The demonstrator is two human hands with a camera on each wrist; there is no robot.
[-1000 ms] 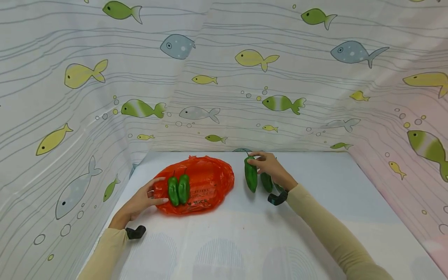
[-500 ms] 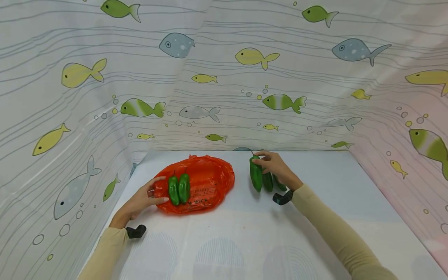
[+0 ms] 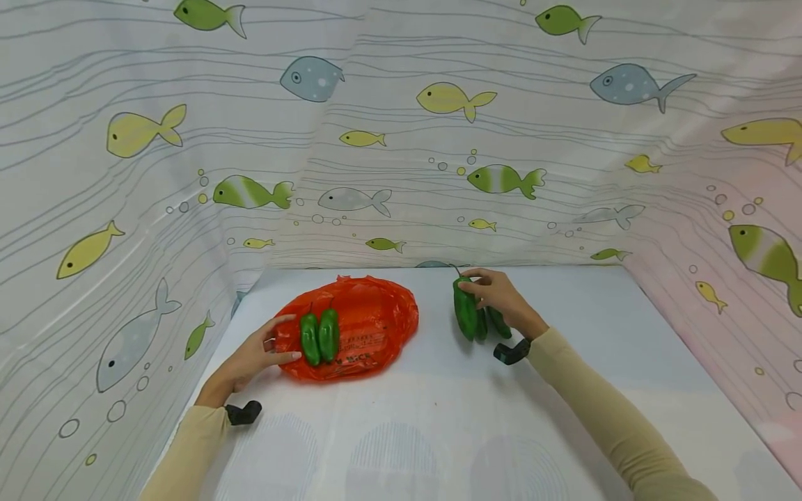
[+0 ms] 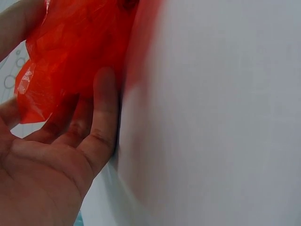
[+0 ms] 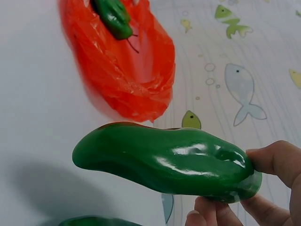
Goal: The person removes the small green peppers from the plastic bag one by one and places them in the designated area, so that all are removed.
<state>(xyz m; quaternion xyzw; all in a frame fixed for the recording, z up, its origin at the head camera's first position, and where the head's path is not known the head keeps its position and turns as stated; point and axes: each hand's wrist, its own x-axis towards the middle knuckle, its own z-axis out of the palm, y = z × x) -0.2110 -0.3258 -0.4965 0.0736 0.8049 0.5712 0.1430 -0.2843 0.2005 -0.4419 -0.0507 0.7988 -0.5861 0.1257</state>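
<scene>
My right hand (image 3: 498,296) pinches a green pepper (image 3: 465,313) near its stem end, thumb on one side and fingers on the other. In the right wrist view this glossy pepper (image 5: 160,160) hangs above the white surface, its shadow below. Two more green peppers (image 3: 499,323) lie beside and partly behind it, under the hand. At the left, my left hand (image 3: 257,355) holds the edge of a red plastic bag (image 3: 370,320); some fingers show through the thin plastic (image 4: 84,52). Two green peppers (image 3: 328,335) lie side by side on the bag, stems pointing away.
A white table (image 3: 401,417) with faint arch prints spreads under everything. Fish-patterned sheeting (image 3: 401,153) rises behind it and along both sides. A black wrist camera (image 3: 243,413) sits at the left wrist, another black camera (image 3: 512,352) at the right.
My right hand has shifted a little to the right with the pepper, closer to the two peppers beside it. The left hand and bag have stayed in place.
</scene>
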